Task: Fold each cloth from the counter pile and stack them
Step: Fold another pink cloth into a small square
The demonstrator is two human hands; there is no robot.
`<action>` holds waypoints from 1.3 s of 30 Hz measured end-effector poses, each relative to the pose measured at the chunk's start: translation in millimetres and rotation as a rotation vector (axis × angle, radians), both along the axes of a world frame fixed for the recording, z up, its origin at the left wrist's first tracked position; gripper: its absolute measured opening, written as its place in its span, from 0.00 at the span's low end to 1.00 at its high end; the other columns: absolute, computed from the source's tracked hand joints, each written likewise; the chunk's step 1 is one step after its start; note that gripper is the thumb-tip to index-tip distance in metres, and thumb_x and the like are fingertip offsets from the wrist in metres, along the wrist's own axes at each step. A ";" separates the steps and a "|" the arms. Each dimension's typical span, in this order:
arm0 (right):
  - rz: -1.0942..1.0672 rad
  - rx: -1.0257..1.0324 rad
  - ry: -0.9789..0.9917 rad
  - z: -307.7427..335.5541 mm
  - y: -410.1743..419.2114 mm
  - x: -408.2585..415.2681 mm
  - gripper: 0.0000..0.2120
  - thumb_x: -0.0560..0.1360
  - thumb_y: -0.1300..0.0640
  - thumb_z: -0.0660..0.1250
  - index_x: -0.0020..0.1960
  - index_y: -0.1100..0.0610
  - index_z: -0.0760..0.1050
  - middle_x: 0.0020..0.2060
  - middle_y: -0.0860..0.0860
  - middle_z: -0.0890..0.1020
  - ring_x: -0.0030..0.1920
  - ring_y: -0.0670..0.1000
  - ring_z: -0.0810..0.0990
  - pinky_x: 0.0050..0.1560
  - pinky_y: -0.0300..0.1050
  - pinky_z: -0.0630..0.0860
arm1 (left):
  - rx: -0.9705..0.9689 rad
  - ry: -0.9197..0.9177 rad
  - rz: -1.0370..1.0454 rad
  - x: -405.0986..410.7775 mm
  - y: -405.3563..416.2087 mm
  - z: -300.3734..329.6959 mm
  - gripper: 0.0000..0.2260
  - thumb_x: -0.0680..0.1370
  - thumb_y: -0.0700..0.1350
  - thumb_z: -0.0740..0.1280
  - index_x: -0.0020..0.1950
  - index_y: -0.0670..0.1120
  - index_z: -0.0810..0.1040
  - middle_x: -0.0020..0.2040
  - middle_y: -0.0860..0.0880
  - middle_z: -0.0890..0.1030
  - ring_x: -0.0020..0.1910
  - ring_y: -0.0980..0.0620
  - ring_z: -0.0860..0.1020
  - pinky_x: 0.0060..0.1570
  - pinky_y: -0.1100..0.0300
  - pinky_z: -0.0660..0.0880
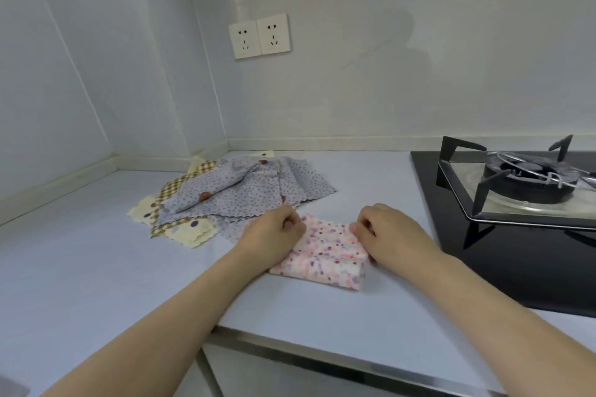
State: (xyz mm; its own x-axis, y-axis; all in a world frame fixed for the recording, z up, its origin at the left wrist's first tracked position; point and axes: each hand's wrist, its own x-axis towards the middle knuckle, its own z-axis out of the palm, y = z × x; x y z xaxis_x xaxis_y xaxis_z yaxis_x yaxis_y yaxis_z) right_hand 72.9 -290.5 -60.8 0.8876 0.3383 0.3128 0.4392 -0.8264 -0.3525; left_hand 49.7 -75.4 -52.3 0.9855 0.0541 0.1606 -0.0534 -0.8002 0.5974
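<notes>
Here, each thing in turn:
Pink cloth (325,251): folded into a thick square, lying flat on the counter (96,267) near its front edge, between both hands.
Left hand (274,235): on the cloth's left edge, fingers curled together, pinching the far left corner.
Right hand (387,232): on the right edge, fingers curled, pinching the far right corner.
Pile (232,193): unfolded grey dotted, checked and yellow cloths, just behind the left hand.
Stove (516,190): to the right.
Sockets (259,35): on the wall.
</notes>
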 end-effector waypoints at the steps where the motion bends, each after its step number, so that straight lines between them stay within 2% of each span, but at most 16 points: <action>1: 0.001 -0.004 0.022 -1.1 0.2 3.7 0.10 0.80 0.48 0.57 0.46 0.53 0.72 0.45 0.48 0.75 0.45 0.51 0.75 0.47 0.47 0.72 | 0.053 -0.003 0.018 4.2 0.7 -5.0 0.07 0.78 0.54 0.64 0.44 0.52 0.75 0.35 0.55 0.75 0.37 0.53 0.74 0.40 0.57 0.70; 4: 0.019 -0.033 0.038 4.0 0.7 4.4 0.07 0.79 0.52 0.56 0.50 0.53 0.71 0.47 0.49 0.75 0.47 0.52 0.76 0.50 0.49 0.73 | 0.083 0.000 0.022 9.2 0.5 -7.8 0.06 0.78 0.57 0.64 0.48 0.55 0.74 0.35 0.56 0.73 0.39 0.52 0.74 0.40 0.56 0.67; 7: 0.010 -0.084 0.074 10.3 0.3 0.1 0.08 0.76 0.51 0.56 0.52 0.52 0.70 0.47 0.49 0.74 0.48 0.52 0.74 0.47 0.47 0.71 | 0.212 -0.012 -0.069 8.8 -0.9 -5.7 0.09 0.78 0.58 0.64 0.56 0.58 0.72 0.46 0.57 0.71 0.50 0.52 0.71 0.53 0.54 0.68; 8: 0.012 -0.109 0.081 12.1 0.6 -1.4 0.09 0.75 0.50 0.56 0.52 0.52 0.70 0.47 0.49 0.74 0.48 0.52 0.74 0.46 0.47 0.70 | 0.235 0.001 -0.090 9.3 -2.0 -2.9 0.08 0.78 0.57 0.64 0.55 0.57 0.71 0.48 0.57 0.70 0.51 0.52 0.69 0.54 0.54 0.67; 11: 0.050 -0.170 0.090 14.7 2.6 -4.2 0.08 0.74 0.48 0.57 0.48 0.52 0.66 0.45 0.48 0.72 0.46 0.52 0.70 0.43 0.46 0.64 | 0.266 0.026 -0.155 11.2 -7.5 3.3 0.11 0.79 0.52 0.64 0.42 0.49 0.67 0.45 0.54 0.69 0.46 0.51 0.68 0.45 0.56 0.64; 14: 0.078 -0.118 0.144 15.1 3.5 -4.6 0.07 0.74 0.47 0.58 0.48 0.50 0.66 0.43 0.46 0.72 0.46 0.51 0.71 0.43 0.45 0.64 | 0.094 -0.003 -0.214 7.5 -11.8 5.7 0.11 0.81 0.48 0.62 0.44 0.44 0.66 0.39 0.50 0.69 0.36 0.55 0.67 0.36 0.60 0.64; 16: 0.050 0.015 0.222 16.2 3.2 -3.6 0.11 0.76 0.43 0.57 0.48 0.51 0.68 0.42 0.46 0.74 0.46 0.51 0.73 0.44 0.46 0.67 | -0.196 -0.035 -0.229 4.3 -12.6 5.9 0.06 0.82 0.44 0.62 0.48 0.43 0.68 0.36 0.49 0.71 0.34 0.55 0.69 0.34 0.63 0.66; 18: 0.039 0.167 0.265 14.1 2.9 0.6 0.21 0.77 0.38 0.54 0.41 0.55 0.68 0.37 0.49 0.76 0.41 0.52 0.74 0.43 0.49 0.68 | -0.509 -0.043 -0.187 2.0 -11.6 9.3 0.03 0.82 0.38 0.62 0.53 0.46 0.70 0.35 0.52 0.76 0.33 0.55 0.74 0.33 0.66 0.72; 21: 0.133 0.364 0.247 10.9 6.2 2.5 0.23 0.79 0.41 0.58 0.34 0.57 0.61 0.28 0.50 0.69 0.31 0.51 0.65 0.35 0.49 0.62 | -0.780 0.074 -0.091 3.0 -8.0 16.4 0.10 0.81 0.39 0.64 0.59 0.52 0.74 0.48 0.50 0.81 0.42 0.51 0.82 0.40 0.57 0.78; 23: 0.180 0.435 0.247 9.5 8.2 3.8 0.21 0.79 0.44 0.60 0.34 0.56 0.60 0.28 0.47 0.65 0.30 0.47 0.61 0.34 0.46 0.58 | -0.797 0.199 0.004 2.0 -5.5 23.0 0.06 0.80 0.44 0.66 0.56 0.47 0.78 0.51 0.45 0.84 0.46 0.46 0.84 0.46 0.53 0.80; 26: 0.163 0.624 0.291 13.8 10.1 3.9 0.20 0.78 0.46 0.62 0.38 0.62 0.66 0.31 0.50 0.70 0.32 0.46 0.68 0.35 0.46 0.66 | -0.726 0.228 0.047 3.9 -6.9 24.2 0.11 0.79 0.48 0.67 0.48 0.39 0.79 0.47 0.39 0.84 0.44 0.41 0.84 0.46 0.52 0.81; 29: 0.083 1.061 0.489 20.3 16.9 3.4 0.19 0.78 0.45 0.63 0.48 0.63 0.71 0.42 0.52 0.81 0.40 0.49 0.80 0.44 0.53 0.78 | -0.683 -0.024 0.060 3.1 -17.7 19.4 0.14 0.81 0.49 0.64 0.53 0.38 0.76 0.50 0.35 0.82 0.47 0.38 0.82 0.51 0.41 0.79; 32: 0.077 1.282 0.669 18.0 26.6 -1.9 0.24 0.75 0.36 0.62 0.60 0.55 0.72 0.51 0.50 0.83 0.47 0.49 0.84 0.45 0.48 0.81 | -0.617 -0.274 0.008 0.6 -32.2 16.5 0.14 0.82 0.51 0.61 0.52 0.39 0.72 0.44 0.35 0.77 0.39 0.46 0.76 0.42 0.39 0.75; 34: 0.088 1.287 0.622 13.7 31.3 -3.6 0.22 0.76 0.36 0.59 0.60 0.51 0.74 0.51 0.49 0.84 0.48 0.49 0.85 0.47 0.49 0.82 | -0.584 -0.374 -0.017 -2.1 -40.9 14.8 0.13 0.82 0.49 0.61 0.50 0.38 0.71 0.39 0.39 0.73 0.37 0.50 0.71 0.37 0.45 0.71; 36: 0.026 1.201 0.431 11.7 31.2 -5.6 0.17 0.79 0.39 0.56 0.55 0.51 0.75 0.47 0.48 0.84 0.47 0.49 0.84 0.48 0.48 0.81 | -0.572 -0.438 0.001 -4.3 -48.3 12.8 0.13 0.83 0.49 0.60 0.48 0.39 0.71 0.38 0.41 0.72 0.36 0.52 0.70 0.36 0.49 0.70; 39: -0.094 0.862 0.034 11.4 24.2 -7.5 0.13 0.80 0.42 0.53 0.44 0.50 0.65 0.36 0.45 0.75 0.35 0.43 0.74 0.33 0.33 0.69 | -0.566 -0.476 0.074 -5.7 -53.4 8.8 0.12 0.82 0.50 0.60 0.46 0.43 0.71 0.37 0.45 0.74 0.35 0.54 0.70 0.37 0.48 0.72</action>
State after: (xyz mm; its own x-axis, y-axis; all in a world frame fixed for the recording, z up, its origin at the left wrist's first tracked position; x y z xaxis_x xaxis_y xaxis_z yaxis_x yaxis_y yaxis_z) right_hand 65.4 -266.3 -49.4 0.9133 -0.0799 0.3994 0.3605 -0.2976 -0.8840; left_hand 44.1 -128.9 -43.5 0.8067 0.3189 0.4975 -0.3674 -0.3888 0.8449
